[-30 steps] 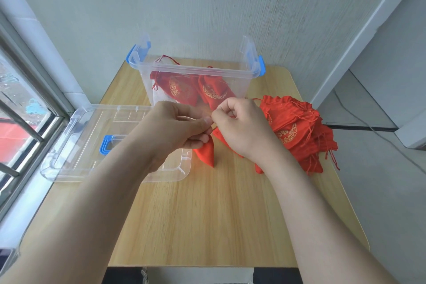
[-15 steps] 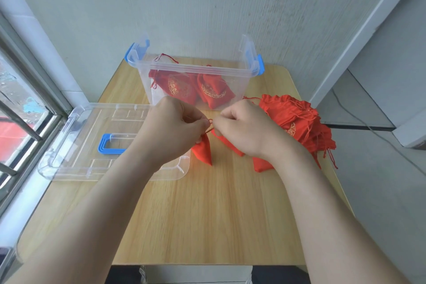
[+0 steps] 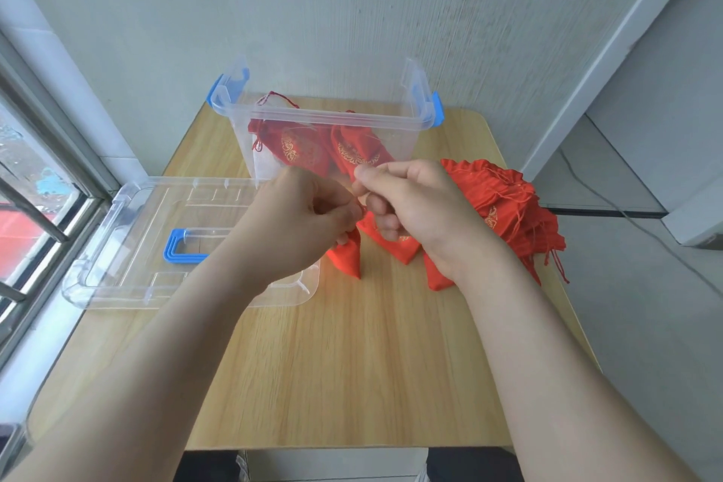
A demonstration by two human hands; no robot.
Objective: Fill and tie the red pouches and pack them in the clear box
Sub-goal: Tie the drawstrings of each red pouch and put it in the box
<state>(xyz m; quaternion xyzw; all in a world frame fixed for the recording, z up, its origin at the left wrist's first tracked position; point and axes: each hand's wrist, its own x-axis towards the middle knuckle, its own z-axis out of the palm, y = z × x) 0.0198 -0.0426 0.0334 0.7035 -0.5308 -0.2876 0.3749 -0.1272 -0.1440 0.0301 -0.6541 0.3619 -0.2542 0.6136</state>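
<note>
One red pouch (image 3: 346, 258) at mid-frame, with the left hand (image 3: 297, 223) and right hand (image 3: 422, 215) each keeping a pinching grip on its neck, and the cord mostly hidden by fingers. Two tied pouches (image 3: 301, 149) sit in the single clear box (image 3: 324, 117) behind. One lid (image 3: 129, 246) lies left on the surface (image 3: 344, 364). The pouch pile (image 3: 504, 200) on the right is too bunched to count.

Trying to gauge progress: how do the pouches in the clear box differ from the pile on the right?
The pouches in the box look plump, with necks drawn shut; the pile lies flat and limp. Only two show in the box; the pile holds many. Those sit inside the clear box; the pile rests on the table. Both are red cloth with gold print and red cords.
</note>
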